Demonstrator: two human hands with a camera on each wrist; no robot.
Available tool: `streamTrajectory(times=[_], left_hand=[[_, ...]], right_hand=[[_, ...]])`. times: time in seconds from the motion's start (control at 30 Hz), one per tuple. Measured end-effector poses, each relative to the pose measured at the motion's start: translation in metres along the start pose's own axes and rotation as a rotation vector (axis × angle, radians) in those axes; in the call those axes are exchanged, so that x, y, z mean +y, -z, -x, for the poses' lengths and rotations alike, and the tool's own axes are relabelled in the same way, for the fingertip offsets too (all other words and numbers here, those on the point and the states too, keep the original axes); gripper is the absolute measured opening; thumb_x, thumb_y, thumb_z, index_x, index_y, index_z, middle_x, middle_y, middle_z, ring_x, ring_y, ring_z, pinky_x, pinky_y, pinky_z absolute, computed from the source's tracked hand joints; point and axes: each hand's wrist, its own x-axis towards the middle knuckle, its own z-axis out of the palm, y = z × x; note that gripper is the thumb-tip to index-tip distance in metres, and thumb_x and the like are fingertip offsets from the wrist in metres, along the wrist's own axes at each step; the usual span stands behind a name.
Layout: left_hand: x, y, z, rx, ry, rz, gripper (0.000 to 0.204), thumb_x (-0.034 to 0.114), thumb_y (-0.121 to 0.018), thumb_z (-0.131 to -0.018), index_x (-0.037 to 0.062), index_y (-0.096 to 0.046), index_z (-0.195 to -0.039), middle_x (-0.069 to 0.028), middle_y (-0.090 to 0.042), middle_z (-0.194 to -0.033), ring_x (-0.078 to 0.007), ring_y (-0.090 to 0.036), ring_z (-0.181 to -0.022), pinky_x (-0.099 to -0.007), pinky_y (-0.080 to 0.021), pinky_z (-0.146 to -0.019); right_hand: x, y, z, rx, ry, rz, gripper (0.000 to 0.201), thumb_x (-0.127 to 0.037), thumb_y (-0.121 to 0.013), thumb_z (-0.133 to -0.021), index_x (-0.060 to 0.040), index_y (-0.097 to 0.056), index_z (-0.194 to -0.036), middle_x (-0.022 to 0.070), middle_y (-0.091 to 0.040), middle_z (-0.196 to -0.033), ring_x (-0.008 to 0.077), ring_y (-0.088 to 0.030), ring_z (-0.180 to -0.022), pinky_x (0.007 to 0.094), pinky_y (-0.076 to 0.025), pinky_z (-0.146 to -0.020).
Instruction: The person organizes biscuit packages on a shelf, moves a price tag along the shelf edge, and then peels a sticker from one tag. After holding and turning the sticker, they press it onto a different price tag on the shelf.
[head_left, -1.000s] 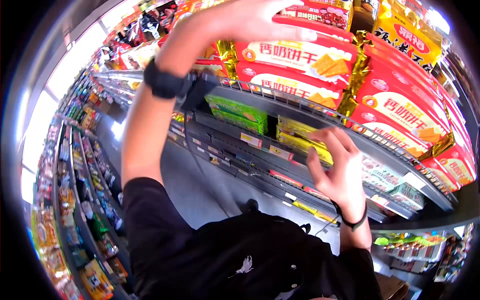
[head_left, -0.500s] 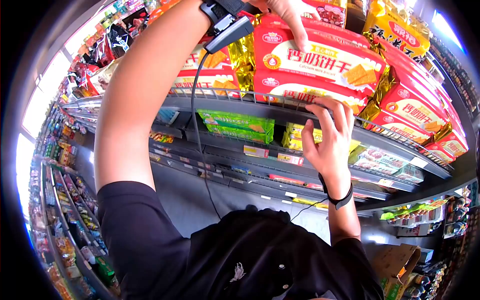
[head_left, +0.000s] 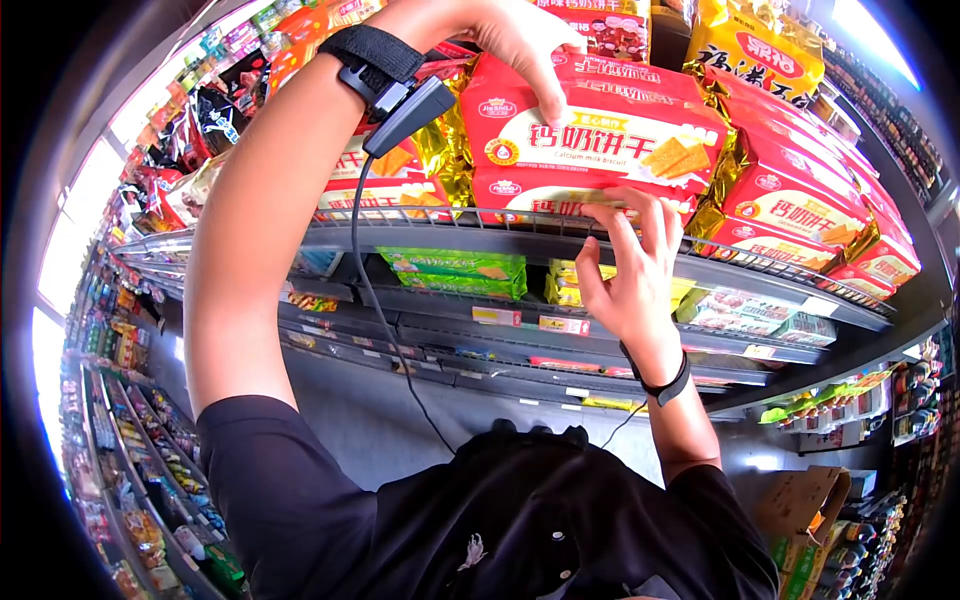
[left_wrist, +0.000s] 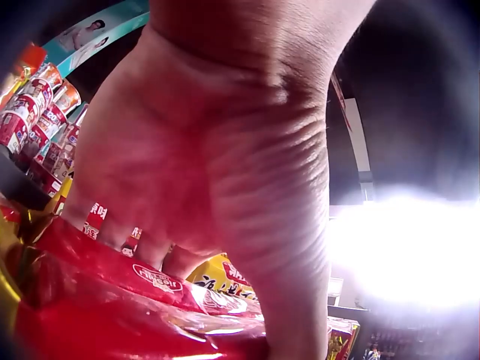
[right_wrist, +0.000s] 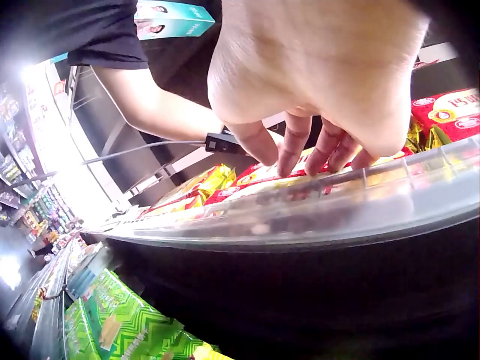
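Observation:
A red pack of calcium milk biscuits (head_left: 620, 125) lies on top of another red biscuit pack (head_left: 500, 188) on the upper shelf. From above, my left hand (head_left: 520, 45) grips the upper pack, thumb down its front face. In the left wrist view, the other fingers of my left hand (left_wrist: 180, 142) reach over the far side of the red wrapper. My right hand (head_left: 645, 280) is at the lower pack's front, fingertips right by the wire rail (head_left: 750, 262). Seen in the right wrist view, the fingers of my right hand (right_wrist: 315, 90) bend loosely over the rail.
More red biscuit packs (head_left: 800, 190) are stacked to the right, with a yellow bag (head_left: 755, 50) behind. Green packs (head_left: 455, 272) and yellow packs (head_left: 563, 285) sit on the shelf below. A cable (head_left: 365, 260) hangs from my left wrist. A cardboard box (head_left: 805, 500) stands at lower right.
My left hand has come down onto the upper biscuit pack and holds its top. My right hand has moved up to the rail and lower pack. The head view has shifted.

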Motion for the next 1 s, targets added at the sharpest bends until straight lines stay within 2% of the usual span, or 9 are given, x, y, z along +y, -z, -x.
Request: streamTrajectory(times=[0.27, 0.4, 0.47, 0.53, 0.67, 0.83, 0.87, 0.93, 1.0], left_hand=[[0.005, -0.008, 0.001, 0.005, -0.007, 0.051, 0.124, 0.061, -0.100, -0.069, -0.0075, -0.048, -0.158, -0.0291, -0.060, -0.155, -0.0372, -0.059, -0.142, -0.0429, -0.049, -0.116], [0.006, -0.010, 0.002, -0.129, -0.209, 0.237, 0.087, 0.052, -0.090, -0.089, -0.0009, -0.061, -0.151, -0.0188, -0.071, -0.146, -0.0241, -0.065, -0.133, -0.0385, -0.050, -0.114], [-0.010, -0.018, -0.001, -0.016, -0.299, 0.268, 0.096, 0.066, -0.082, -0.091, -0.0018, -0.058, -0.155, -0.0225, -0.065, -0.152, -0.0286, -0.062, -0.139, -0.0402, -0.048, -0.117], [-0.019, -0.026, 0.016, 0.260, 0.015, 0.019, 0.118, 0.084, -0.071, -0.087, -0.0030, -0.048, -0.163, -0.0299, -0.046, -0.168, -0.0373, -0.045, -0.156, -0.0426, -0.037, -0.128], [-0.002, -0.020, 0.045, 0.058, -0.073, 0.219, 0.128, 0.085, -0.071, -0.086, -0.0054, -0.034, -0.169, -0.0283, -0.034, -0.176, -0.0386, -0.033, -0.164, -0.0429, -0.029, -0.133], [-0.013, -0.032, 0.093, 0.504, -0.039, 0.311, 0.098, 0.073, -0.062, -0.100, -0.0018, -0.049, -0.162, -0.0255, -0.043, -0.171, -0.0409, -0.039, -0.159, -0.0463, -0.028, -0.133], [-0.028, -0.047, 0.085, 0.416, -0.178, 0.647, 0.080, 0.064, -0.074, -0.097, -0.0002, -0.065, -0.144, -0.0183, -0.071, -0.139, -0.0340, -0.067, -0.131, -0.0403, -0.050, -0.116], [-0.030, -0.077, 0.129, 0.902, 0.008, 0.085, 0.100, 0.076, -0.071, -0.094, -0.0032, -0.057, -0.153, -0.0237, -0.063, -0.152, -0.0358, -0.059, -0.144, -0.0415, -0.046, -0.122], [-0.048, -0.121, 0.160, 1.118, 0.029, 0.164, 0.109, 0.079, -0.072, -0.091, -0.0045, -0.052, -0.158, -0.0279, -0.056, -0.158, -0.0400, -0.052, -0.150, -0.0451, -0.042, -0.125]], right_hand=[[0.003, 0.004, -0.003, -0.016, -0.012, -0.050, 0.039, -0.007, -0.073, -0.082, -0.0085, -0.074, -0.120, 0.0126, -0.063, -0.131, 0.0368, -0.054, -0.125, 0.0513, -0.038, -0.114], [0.004, 0.000, -0.001, -0.013, -0.004, -0.037, 0.039, -0.006, -0.073, -0.082, -0.0093, -0.075, -0.121, 0.0115, -0.064, -0.131, 0.0353, -0.054, -0.126, 0.0508, -0.038, -0.114], [0.004, 0.000, -0.001, 0.005, 0.010, -0.028, 0.039, -0.006, -0.072, -0.082, -0.0094, -0.076, -0.121, 0.0109, -0.064, -0.132, 0.0347, -0.053, -0.126, 0.0510, -0.036, -0.116], [0.002, -0.001, -0.001, 0.021, 0.009, -0.032, 0.036, -0.006, -0.072, -0.082, -0.0091, -0.077, -0.118, 0.0109, -0.065, -0.132, 0.0337, -0.054, -0.124, 0.0507, -0.036, -0.116], [0.006, -0.007, -0.001, 0.019, 0.018, -0.005, 0.038, -0.006, -0.072, -0.081, -0.0100, -0.076, -0.118, 0.0116, -0.064, -0.131, 0.0358, -0.054, -0.123, 0.0516, -0.038, -0.113], [0.000, -0.005, -0.001, 0.021, 0.000, 0.024, 0.035, -0.006, -0.072, -0.084, -0.0074, -0.077, -0.119, 0.0137, -0.066, -0.130, 0.0358, -0.056, -0.123, 0.0517, -0.037, -0.114], [-0.004, -0.003, -0.002, 0.010, -0.012, 0.023, 0.035, -0.006, -0.072, -0.085, -0.0068, -0.077, -0.119, 0.0146, -0.067, -0.130, 0.0360, -0.057, -0.123, 0.0519, -0.038, -0.114], [-0.009, -0.006, 0.003, 0.036, -0.026, 0.023, 0.033, -0.008, -0.071, -0.090, -0.0046, -0.076, -0.122, 0.0159, -0.069, -0.128, 0.0357, -0.061, -0.123, 0.0500, -0.042, -0.113], [-0.015, -0.018, 0.004, 0.064, 0.037, 0.028, 0.031, -0.007, -0.067, -0.095, -0.0005, -0.075, -0.124, 0.0165, -0.070, -0.129, 0.0368, -0.063, -0.123, 0.0514, -0.045, -0.112]])
